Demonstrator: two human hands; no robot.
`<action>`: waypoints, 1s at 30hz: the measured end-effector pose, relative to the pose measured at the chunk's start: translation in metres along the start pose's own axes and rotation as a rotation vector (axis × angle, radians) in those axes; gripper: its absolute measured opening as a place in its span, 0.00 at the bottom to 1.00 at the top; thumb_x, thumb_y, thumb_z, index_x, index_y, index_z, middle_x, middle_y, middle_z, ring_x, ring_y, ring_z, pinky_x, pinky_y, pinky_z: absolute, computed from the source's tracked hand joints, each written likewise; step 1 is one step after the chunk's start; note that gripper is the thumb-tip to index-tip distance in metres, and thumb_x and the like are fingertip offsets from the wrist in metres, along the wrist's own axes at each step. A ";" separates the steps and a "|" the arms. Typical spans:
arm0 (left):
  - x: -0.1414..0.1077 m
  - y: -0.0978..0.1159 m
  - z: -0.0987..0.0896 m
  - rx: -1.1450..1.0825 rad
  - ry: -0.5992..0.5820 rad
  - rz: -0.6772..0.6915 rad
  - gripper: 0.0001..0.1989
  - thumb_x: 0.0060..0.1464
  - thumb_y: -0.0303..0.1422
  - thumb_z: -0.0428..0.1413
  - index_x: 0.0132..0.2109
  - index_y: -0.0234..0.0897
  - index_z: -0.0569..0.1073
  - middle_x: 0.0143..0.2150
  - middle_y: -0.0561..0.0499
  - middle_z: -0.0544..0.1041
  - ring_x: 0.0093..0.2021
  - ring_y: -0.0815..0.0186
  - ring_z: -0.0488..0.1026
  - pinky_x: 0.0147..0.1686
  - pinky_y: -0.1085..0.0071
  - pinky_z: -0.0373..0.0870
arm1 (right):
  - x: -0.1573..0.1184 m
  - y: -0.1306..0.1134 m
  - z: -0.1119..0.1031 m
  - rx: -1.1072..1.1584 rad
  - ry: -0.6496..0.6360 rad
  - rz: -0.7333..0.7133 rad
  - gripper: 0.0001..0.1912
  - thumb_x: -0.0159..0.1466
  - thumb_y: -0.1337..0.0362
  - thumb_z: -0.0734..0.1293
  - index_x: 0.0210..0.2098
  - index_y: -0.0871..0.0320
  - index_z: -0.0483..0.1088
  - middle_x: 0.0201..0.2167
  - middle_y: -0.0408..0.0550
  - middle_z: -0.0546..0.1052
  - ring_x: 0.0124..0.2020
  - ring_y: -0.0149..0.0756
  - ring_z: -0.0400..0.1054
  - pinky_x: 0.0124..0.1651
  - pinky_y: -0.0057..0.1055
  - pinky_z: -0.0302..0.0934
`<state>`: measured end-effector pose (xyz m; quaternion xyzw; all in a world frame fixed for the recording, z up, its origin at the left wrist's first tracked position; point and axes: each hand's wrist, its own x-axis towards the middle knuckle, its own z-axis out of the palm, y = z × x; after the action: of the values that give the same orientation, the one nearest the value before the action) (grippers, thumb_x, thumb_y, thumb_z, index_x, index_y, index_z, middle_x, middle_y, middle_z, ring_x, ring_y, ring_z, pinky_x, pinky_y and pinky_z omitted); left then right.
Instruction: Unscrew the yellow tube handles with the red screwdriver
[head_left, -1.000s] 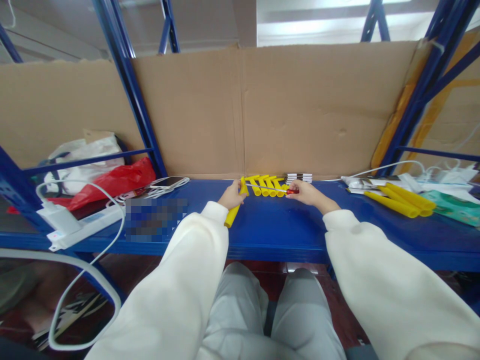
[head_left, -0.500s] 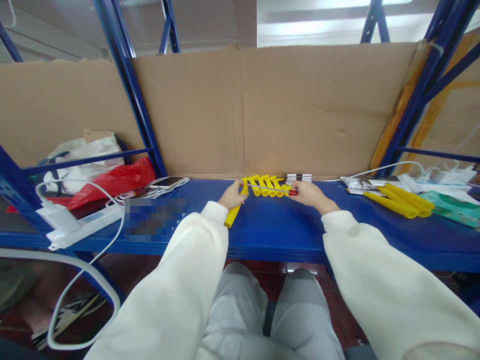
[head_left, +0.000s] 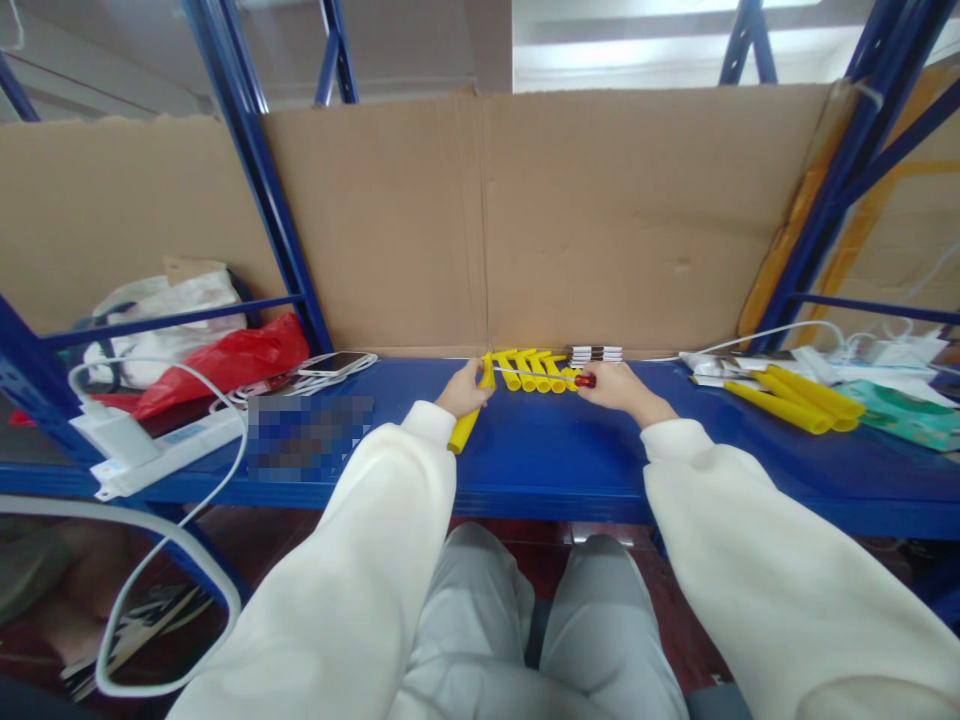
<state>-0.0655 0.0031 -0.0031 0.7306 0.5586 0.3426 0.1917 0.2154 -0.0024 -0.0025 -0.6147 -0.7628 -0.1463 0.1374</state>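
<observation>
My left hand (head_left: 463, 389) is closed around a yellow tube-like piece (head_left: 465, 431), whose open lower end points toward me. In my right hand (head_left: 616, 388) is a screwdriver (head_left: 584, 380) with a red handle. Its thin metal shaft reaches left, and the tip meets the upper part of the held yellow piece. Behind the shaft, several yellow pieces (head_left: 540, 371) lie side by side in a row on the blue table (head_left: 555, 445). A small stack of white and dark packets (head_left: 595, 354) sits just behind my right hand.
At the right lie more yellow tubes (head_left: 799, 398) beside a green packet (head_left: 904, 414) and white cables. On the left are a phone (head_left: 343, 364), a white power strip (head_left: 176, 450) and a red bag (head_left: 225, 362). Cardboard (head_left: 630, 220) stands along the back.
</observation>
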 end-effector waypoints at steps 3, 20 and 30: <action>0.000 -0.001 0.001 0.021 0.000 0.003 0.18 0.55 0.23 0.57 0.52 0.35 0.68 0.28 0.53 0.81 0.29 0.62 0.81 0.34 0.72 0.73 | -0.001 -0.003 -0.005 -0.032 0.004 -0.009 0.07 0.63 0.61 0.66 0.35 0.56 0.75 0.38 0.54 0.83 0.39 0.44 0.76 0.38 0.31 0.58; 0.001 -0.001 0.003 -0.025 0.025 0.009 0.16 0.53 0.22 0.57 0.49 0.36 0.69 0.34 0.51 0.83 0.27 0.64 0.79 0.32 0.72 0.73 | 0.001 0.003 0.004 0.118 -0.026 0.034 0.10 0.61 0.58 0.68 0.40 0.54 0.75 0.38 0.51 0.83 0.37 0.41 0.75 0.38 0.30 0.62; 0.003 -0.003 0.003 0.007 0.016 0.033 0.16 0.53 0.22 0.57 0.49 0.37 0.68 0.40 0.48 0.84 0.28 0.65 0.80 0.35 0.72 0.74 | -0.003 -0.002 -0.005 0.073 -0.006 0.048 0.06 0.61 0.63 0.68 0.38 0.54 0.71 0.33 0.50 0.81 0.32 0.40 0.72 0.33 0.30 0.55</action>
<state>-0.0650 0.0072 -0.0070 0.7377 0.5491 0.3496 0.1789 0.2143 -0.0077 0.0010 -0.6277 -0.7532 -0.1130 0.1607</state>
